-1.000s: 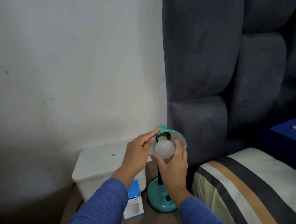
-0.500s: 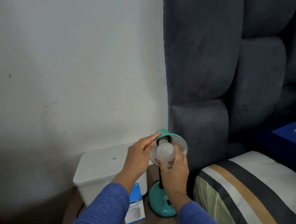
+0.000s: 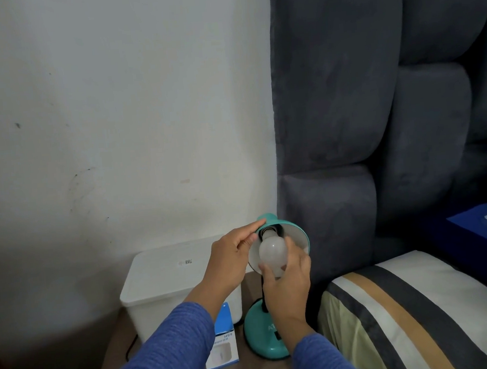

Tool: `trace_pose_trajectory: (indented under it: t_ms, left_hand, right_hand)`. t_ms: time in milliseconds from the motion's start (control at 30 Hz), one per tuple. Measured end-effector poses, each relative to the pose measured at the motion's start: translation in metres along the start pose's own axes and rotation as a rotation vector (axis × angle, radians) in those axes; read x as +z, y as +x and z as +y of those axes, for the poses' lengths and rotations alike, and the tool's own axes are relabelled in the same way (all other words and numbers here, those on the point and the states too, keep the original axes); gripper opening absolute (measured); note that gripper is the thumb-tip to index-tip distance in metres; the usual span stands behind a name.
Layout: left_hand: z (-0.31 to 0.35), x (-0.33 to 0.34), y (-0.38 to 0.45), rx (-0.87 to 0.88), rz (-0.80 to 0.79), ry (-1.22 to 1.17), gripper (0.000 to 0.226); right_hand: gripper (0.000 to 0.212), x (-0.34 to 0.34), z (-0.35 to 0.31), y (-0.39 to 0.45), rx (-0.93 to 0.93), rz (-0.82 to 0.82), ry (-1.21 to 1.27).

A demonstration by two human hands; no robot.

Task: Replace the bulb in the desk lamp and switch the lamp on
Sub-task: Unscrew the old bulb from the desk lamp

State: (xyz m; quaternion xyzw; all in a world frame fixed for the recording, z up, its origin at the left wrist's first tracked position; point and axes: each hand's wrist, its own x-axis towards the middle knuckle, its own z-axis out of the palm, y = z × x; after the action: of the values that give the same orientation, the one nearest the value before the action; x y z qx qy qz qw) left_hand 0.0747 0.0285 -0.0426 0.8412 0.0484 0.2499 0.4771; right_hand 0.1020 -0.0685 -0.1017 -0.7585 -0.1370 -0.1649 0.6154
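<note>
Change since a second ago: the right hand's fingers are sitting further round the bulb and the shade is tipping slightly more toward the camera; I am reading this as a turn of the bulb in its socket, though whether it is going in or coming out I cannot tell.
Meaning for the task: the bulb swap is under way and the lamp is staying unlit, so the switching-on step is not yet done.
White bin: sitting closed at about 9 o'clock from the lamp, against the wall.
Bulb box: lying at about 7 o'clock from the shade, just beside the lamp base, partly under the left sleeve.
Left hand: gripping the teal shade at its narrow top, thumb and fingers closed on it, steadying it.
Bulb: frosted white, round, unlit, its neck seated in the dark socket inside the shade at the centre of the lamp head.
Right hand: closed around the lower half of the bulb from 5 o'clock, fingertips wrapping the glass.
Lamp base: teal, round, standing on the bedside table at 6 o'clock below the shade; its switch is mostly hidden by the right wrist.
Pillow: striped, lying at 4 o'clock, near the base.
</note>
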Motion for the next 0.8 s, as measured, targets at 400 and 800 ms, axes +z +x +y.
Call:
trace_pose_trajectory:
  t_ms: [400, 800]
  left_hand:
    - [0.0005, -0.0002, 0.0009, -0.003, 0.004, 0.017, 0.033]
    - [0.0004, 0.0007, 0.0009, -0.013, 0.008, 0.001, 0.033]
  right_hand:
    - [0.076, -0.0003, -0.0023, 0.0022, 0.032, 0.007, 0.003]
    - [0.079, -0.0010, -0.0011, 0.0011, -0.006, -0.010, 0.021]
